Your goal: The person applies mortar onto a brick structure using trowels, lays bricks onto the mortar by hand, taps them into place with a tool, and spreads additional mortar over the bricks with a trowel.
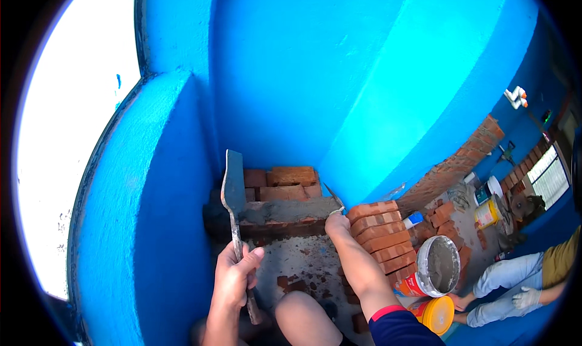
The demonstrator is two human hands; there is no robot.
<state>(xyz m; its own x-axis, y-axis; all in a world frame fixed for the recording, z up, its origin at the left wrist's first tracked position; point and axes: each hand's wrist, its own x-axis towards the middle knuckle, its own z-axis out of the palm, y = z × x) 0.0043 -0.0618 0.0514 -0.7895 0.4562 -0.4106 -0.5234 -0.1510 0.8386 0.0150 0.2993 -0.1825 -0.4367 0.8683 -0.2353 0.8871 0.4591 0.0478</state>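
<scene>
The long handle of a flat tool (pixel 233 182) is clutched in the left grip (pixel 235 270), with the fingers wrapped around it. The wide blade is pointed up and away. A small pointed tool (pixel 332 195) is held in the right grip (pixel 337 223), and its handle is mostly hidden by the closed fist. The low brick wall (pixel 285 229) is seen just past both grips, and its top is covered with wet-looking grey mortar (pixel 285 210). It cannot be told if the mortar is touched by the flat blade. Behind the mortar, more red bricks (pixel 288 185) are set by the tall blue wall (pixel 291 91).

Bits of broken brick (pixel 294 284) are scattered on the dusty floor (pixel 273 252), near the bent knee (pixel 306 315). Next to the right arm, red bricks are piled in a neat stack (pixel 382 237). Beside the stack, a round bucket (pixel 420 266) is filled with grey mix. Close to it, another bucket is topped by a yellow lid (pixel 440 315). At the far right, blue trousers (pixel 506 278) and a white glove (pixel 526 298) are worn by another person.
</scene>
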